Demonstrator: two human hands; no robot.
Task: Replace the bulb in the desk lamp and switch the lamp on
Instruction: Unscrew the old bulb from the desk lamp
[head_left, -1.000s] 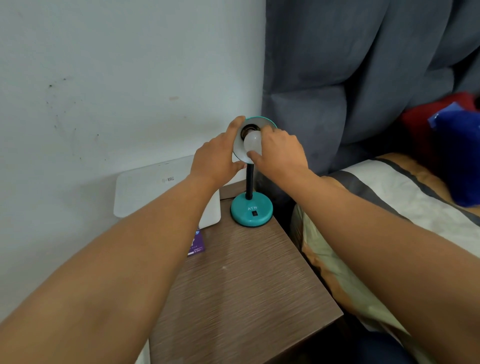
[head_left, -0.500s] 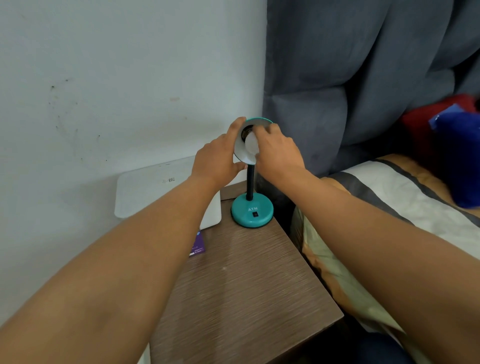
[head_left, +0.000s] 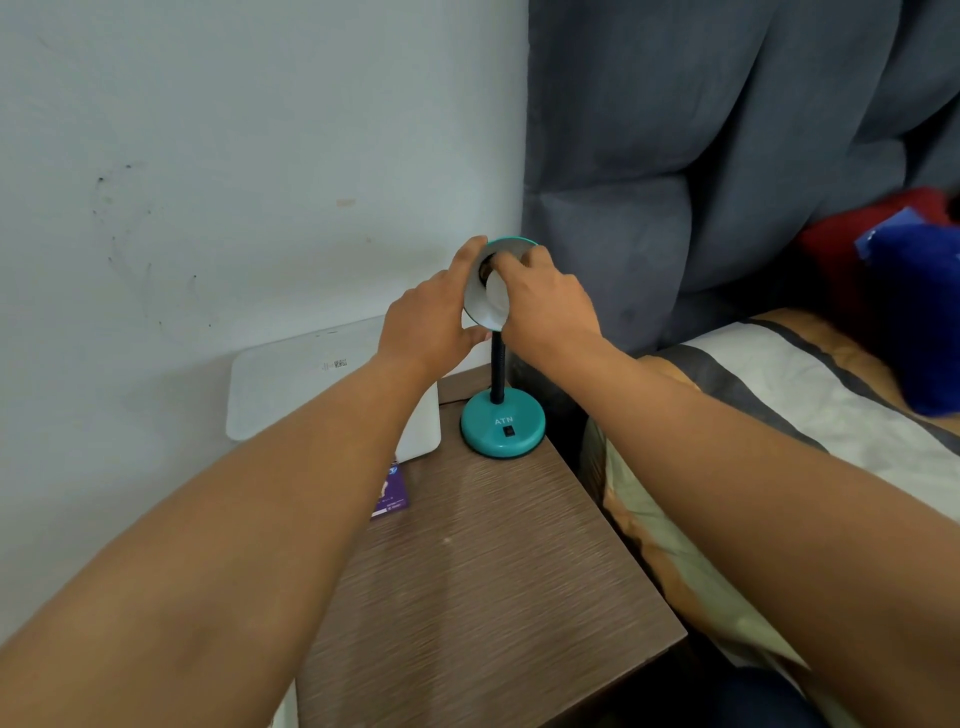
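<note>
A small teal desk lamp stands at the back of the wooden bedside table (head_left: 483, 582), its round base (head_left: 503, 428) carrying a black switch (head_left: 509, 431) and a black flexible neck. My left hand (head_left: 434, 322) grips the left rim of the teal shade (head_left: 475, 304), which faces me. My right hand (head_left: 543, 306) is closed around the white bulb (head_left: 496, 297) sitting in the shade's socket; my fingers hide most of the bulb. The lamp is unlit.
A white flat box (head_left: 306, 384) leans against the wall behind the table. A purple card (head_left: 390, 493) lies at the table's left edge. A grey padded headboard (head_left: 701, 171) and a bed with striped bedding (head_left: 810, 395) lie to the right.
My right hand has rotated around the bulb, fingers shifting up toward the socket and covering more of the bulb. My left hand stays on the shade.
</note>
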